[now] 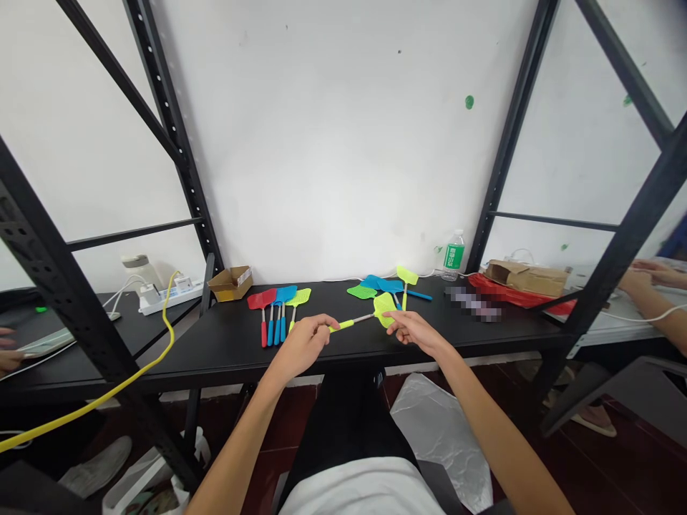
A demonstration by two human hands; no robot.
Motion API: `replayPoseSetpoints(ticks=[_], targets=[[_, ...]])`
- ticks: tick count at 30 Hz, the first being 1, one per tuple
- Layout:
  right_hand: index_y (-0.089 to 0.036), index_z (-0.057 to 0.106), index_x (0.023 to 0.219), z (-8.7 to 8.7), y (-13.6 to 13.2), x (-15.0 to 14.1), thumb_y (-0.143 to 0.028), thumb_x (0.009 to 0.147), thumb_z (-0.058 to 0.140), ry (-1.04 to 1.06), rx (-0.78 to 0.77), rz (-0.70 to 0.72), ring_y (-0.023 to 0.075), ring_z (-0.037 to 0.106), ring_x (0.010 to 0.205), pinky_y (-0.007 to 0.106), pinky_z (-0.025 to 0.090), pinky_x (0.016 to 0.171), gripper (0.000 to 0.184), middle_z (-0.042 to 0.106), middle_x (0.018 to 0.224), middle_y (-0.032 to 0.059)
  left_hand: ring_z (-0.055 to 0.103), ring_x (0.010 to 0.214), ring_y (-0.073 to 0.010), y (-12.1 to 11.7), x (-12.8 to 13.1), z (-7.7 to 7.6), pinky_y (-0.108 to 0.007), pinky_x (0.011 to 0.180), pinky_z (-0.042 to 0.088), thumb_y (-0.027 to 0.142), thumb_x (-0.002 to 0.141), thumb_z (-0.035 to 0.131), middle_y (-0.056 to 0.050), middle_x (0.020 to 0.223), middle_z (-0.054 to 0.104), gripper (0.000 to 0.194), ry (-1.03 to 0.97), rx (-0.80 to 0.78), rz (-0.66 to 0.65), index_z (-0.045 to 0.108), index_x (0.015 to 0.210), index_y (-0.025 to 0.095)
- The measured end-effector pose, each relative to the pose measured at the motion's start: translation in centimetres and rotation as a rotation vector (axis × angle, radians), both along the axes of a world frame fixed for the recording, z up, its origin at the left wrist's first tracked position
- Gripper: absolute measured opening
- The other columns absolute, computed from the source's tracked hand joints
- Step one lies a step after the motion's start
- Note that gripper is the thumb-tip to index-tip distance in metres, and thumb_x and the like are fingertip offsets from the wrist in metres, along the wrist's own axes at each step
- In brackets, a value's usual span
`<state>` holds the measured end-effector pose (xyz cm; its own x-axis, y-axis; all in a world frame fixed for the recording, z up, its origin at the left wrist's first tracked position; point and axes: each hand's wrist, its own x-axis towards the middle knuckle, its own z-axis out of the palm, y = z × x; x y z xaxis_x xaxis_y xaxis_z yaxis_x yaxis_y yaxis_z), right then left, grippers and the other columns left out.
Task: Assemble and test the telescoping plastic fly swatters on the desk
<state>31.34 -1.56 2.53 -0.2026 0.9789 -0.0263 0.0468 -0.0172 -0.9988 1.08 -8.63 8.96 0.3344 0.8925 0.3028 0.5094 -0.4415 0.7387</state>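
Observation:
My left hand [303, 345] grips the yellow handle of a telescopic fly swatter [354, 321] above the black tabletop [225, 350]. My right hand [413, 331] pinches the swatter's yellow-green plastic head [384, 309] with its fingertips. To the left lie a red swatter [261, 300], a blue swatter [284, 295] and a yellow-green swatter [298, 297], with further blue handles beside them. Beyond my right hand, a green swatter head [361, 291], a blue swatter [389, 286] and a yellow swatter [407, 275] overlap loosely.
A small cardboard box [230, 284], a green-labelled water bottle [454, 254], a red bag [515, 297] and a brown package [529, 277] line the table. Black shelving uprights [172, 136] flank it. A co-worker's hands [649, 275] rest at the far right.

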Motion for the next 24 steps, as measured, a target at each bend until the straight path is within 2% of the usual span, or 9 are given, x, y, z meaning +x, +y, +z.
replayPoseSetpoints(ticks=[4, 9, 18, 22, 24], targets=[[-0.018, 0.064, 0.124, 0.7, -0.6, -0.6, -0.058, 0.091, 0.059, 0.014, 0.007, 0.031, 0.0109, 0.055, 0.054, 0.021, 0.039, 0.046, 0.052, 0.072, 0.083, 0.0072, 0.042, 0.054, -0.0135, -0.6, 0.4, 0.3, -0.025, 0.052, 0.03, 0.026, 0.09, 0.036, 0.001, 0.069, 0.056, 0.034, -0.015, 0.033, -0.027, 0.068, 0.095, 0.019], [-0.021, 0.065, 0.123, 1.7, -1.4, -1.0, -0.054, 0.089, 0.063, -0.016, 0.035, 0.011, 0.0131, 0.059, 0.061, 0.021, 0.039, 0.047, 0.047, 0.072, 0.087, 0.0069, 0.038, 0.051, -0.0127, -1.0, 0.4, 1.1, -0.025, 0.05, 0.027, 0.025, 0.089, 0.035, 0.001, 0.07, 0.057, 0.033, -0.019, 0.051, 0.015, 0.067, 0.096, 0.019], [-0.018, 0.067, 0.105, 2.2, -1.1, 0.6, -0.05, 0.089, 0.064, 0.029, 0.098, -0.084, 0.015, 0.064, 0.073, 0.02, 0.044, 0.05, 0.036, 0.071, 0.101, 0.0111, 0.047, 0.055, -0.0145, -1.0, -0.8, 1.9, -0.025, 0.051, 0.03, 0.025, 0.086, 0.038, -0.001, 0.074, 0.062, 0.034, -0.084, 0.134, 0.193, 0.07, 0.097, 0.019], [-0.019, 0.062, 0.111, 2.5, -1.1, 1.1, -0.044, 0.089, 0.066, 0.026, 0.093, -0.175, 0.0162, 0.067, 0.081, 0.019, 0.046, 0.05, 0.033, 0.069, 0.115, 0.0129, 0.051, 0.056, -0.0149, -0.8, -1.0, 1.9, -0.025, 0.052, 0.032, 0.027, 0.086, 0.04, -0.002, 0.075, 0.064, 0.036, -0.147, 0.149, 0.263, 0.073, 0.098, 0.018], [-0.021, 0.058, 0.12, 2.6, -1.2, 1.2, -0.043, 0.089, 0.067, 0.023, 0.081, -0.2, 0.019, 0.069, 0.09, 0.02, 0.05, 0.053, 0.039, 0.067, 0.124, 0.0136, 0.054, 0.059, -0.0158, -0.7, -1.0, 1.9, -0.025, 0.053, 0.035, 0.027, 0.085, 0.041, -0.003, 0.077, 0.066, 0.036, -0.174, 0.15, 0.275, 0.074, 0.098, 0.018]])
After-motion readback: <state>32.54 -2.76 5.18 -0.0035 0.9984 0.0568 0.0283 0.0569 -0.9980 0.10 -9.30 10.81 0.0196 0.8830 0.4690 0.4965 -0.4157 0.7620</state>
